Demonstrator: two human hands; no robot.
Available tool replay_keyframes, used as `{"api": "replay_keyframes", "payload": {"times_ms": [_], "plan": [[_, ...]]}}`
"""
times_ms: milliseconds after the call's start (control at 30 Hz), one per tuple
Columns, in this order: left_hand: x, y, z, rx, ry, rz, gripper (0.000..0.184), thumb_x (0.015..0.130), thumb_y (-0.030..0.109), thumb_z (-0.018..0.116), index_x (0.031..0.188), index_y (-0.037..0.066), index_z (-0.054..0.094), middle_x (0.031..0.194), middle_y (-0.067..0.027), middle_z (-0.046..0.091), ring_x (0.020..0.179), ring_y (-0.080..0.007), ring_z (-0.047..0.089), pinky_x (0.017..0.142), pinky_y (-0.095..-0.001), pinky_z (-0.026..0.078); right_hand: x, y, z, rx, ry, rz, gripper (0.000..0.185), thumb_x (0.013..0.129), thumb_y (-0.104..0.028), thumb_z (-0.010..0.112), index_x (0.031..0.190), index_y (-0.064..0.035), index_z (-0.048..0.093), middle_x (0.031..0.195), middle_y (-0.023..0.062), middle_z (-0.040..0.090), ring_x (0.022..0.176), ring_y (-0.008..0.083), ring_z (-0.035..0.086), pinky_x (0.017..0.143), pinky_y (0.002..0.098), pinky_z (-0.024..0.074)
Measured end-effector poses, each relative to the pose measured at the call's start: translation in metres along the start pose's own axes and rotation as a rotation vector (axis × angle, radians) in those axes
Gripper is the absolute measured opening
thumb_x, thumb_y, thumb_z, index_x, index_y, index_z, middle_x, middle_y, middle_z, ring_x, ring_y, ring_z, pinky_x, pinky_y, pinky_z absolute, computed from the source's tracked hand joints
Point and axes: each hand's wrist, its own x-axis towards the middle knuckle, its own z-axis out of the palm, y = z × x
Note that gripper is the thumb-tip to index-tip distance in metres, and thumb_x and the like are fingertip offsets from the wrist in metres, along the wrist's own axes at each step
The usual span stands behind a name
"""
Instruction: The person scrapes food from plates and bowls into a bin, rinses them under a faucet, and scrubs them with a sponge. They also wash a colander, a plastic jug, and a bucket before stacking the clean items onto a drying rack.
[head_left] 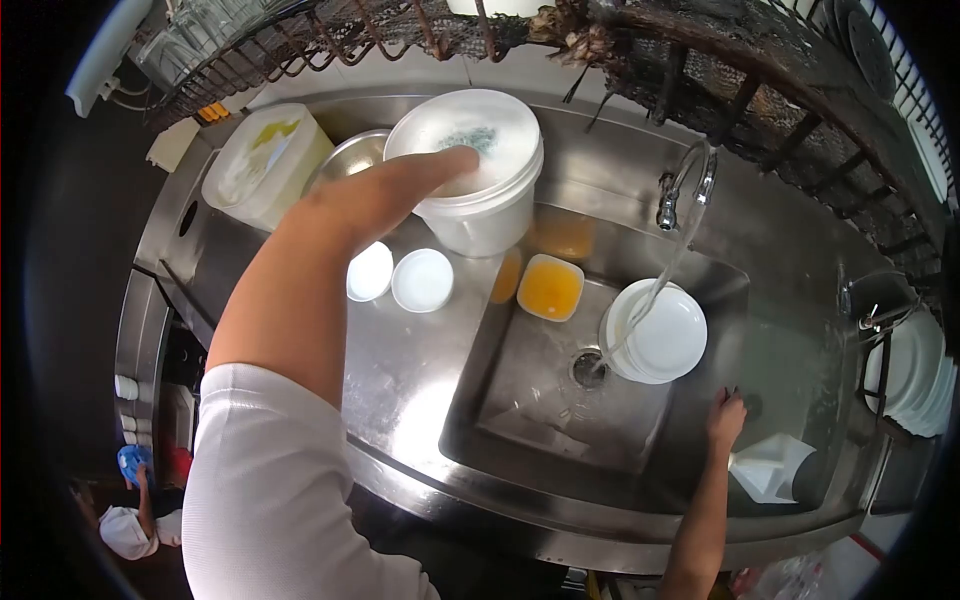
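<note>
My left hand [462, 168] reaches into a white bucket [480, 225] of suds, beside a greenish scouring pad [478, 140]; its fingers are mostly hidden. My right hand [727, 418] is closed at the right side of the sink, above the water-filled basin. A small dark tip shows at its fingers, too little to name. Near it a white angular dish [772, 468] lies partly in the water. Stacked white plates [668, 335] sit in the left basin [520, 400], under running water from the faucet [700, 185]. Beside them is a square container of orange liquid [550, 288].
Two small white bowls [422, 280] stand on the steel counter [400, 350]. A white tub [265, 165] and a metal bowl [358, 155] are at the back left. A rusty rack [700, 45] overhangs the sink. Plates [915, 370] stand at far right; another person [130, 530] is at lower left.
</note>
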Motion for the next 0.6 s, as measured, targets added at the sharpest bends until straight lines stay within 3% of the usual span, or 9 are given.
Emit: {"api": "replay_keyframes", "payload": {"times_ms": [367,500,567,600], "plan": [[-0.019,-0.005,0.007,-0.009,-0.062,-0.029,0.059,0.074,0.052,0.057,0.117,0.012,0.061,0.124,-0.0181,0.053,0.115,-0.0291,0.05,0.098,-0.0358,0.034,-0.004,-0.004,-0.005,0.056,0.07,-0.001,0.034,0.089,-0.03,0.051,0.101,0.0011,0.058,0.092,0.0247,0.063,0.087,0.0432,0.059,0.076,0.0517,0.046],[-0.023,-0.044,0.003,-0.162,-0.031,0.289,0.06,0.073,0.05,0.059,0.122,0.015,0.057,0.129,-0.0136,0.051,0.118,-0.0251,0.047,0.099,-0.0351,0.033,-0.001,-0.004,-0.003,0.027,0.058,0.011,0.035,0.089,-0.031,0.05,0.101,0.0014,0.057,0.092,0.025,0.063,0.088,0.0432,0.059,0.077,0.0515,0.046],[-0.013,-0.04,-0.006,-0.177,-0.174,0.095,0.061,0.072,0.048,0.061,0.124,0.016,0.055,0.131,-0.0109,0.049,0.119,-0.022,0.046,0.1,-0.0359,0.031,-0.002,-0.002,-0.001,0.022,0.064,0.012,0.036,0.089,-0.032,0.05,0.1,0.0014,0.057,0.092,0.0251,0.063,0.088,0.0434,0.059,0.077,0.0514,0.0462],[-0.01,-0.04,-0.01,-0.222,-0.266,0.109,0.062,0.07,0.045,0.063,0.124,0.015,0.055,0.131,-0.0101,0.049,0.119,-0.0213,0.046,0.1,-0.0362,0.032,0.0,-0.002,-0.001,0.028,0.07,0.009,0.036,0.089,-0.032,0.05,0.1,0.0015,0.057,0.092,0.0251,0.063,0.089,0.0435,0.059,0.077,0.0514,0.0463]]}}
